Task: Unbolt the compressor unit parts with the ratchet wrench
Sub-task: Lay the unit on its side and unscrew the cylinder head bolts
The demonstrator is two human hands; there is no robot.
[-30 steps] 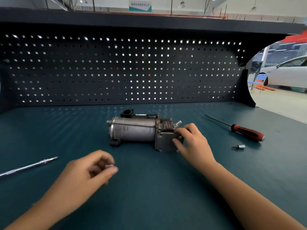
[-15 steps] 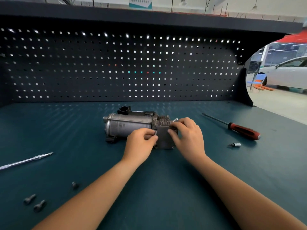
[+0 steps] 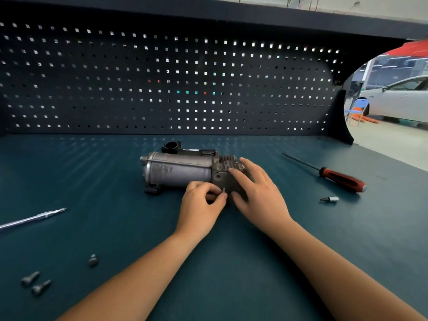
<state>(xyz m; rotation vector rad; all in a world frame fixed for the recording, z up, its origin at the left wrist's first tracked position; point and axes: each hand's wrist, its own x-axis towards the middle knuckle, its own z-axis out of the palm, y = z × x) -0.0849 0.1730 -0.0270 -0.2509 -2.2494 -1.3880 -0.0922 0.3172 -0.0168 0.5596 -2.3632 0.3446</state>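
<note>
The grey compressor unit [image 3: 178,170] lies on its side mid-bench, its square end plate [image 3: 220,179] facing me. My left hand [image 3: 201,205] pinches a small bolt [image 3: 223,190] between thumb and fingertips at the plate's lower left corner. My right hand [image 3: 257,191] lies over the plate and the finned head with fairly straight fingers, steadying them and covering the plate's right side. A silver ratchet wrench shaft [image 3: 34,218] lies untouched at the far left edge.
Three loose bolts [image 3: 40,288] lie near the front left. A red-handled screwdriver [image 3: 340,179] and a small bit socket [image 3: 330,199] lie to the right. A dark pegboard [image 3: 162,89] closes off the back of the green bench top [image 3: 231,262].
My left hand came from the front left up to the plate and now pinches a bolt there. My right hand went from gripping the plate's edge to lying over it.
</note>
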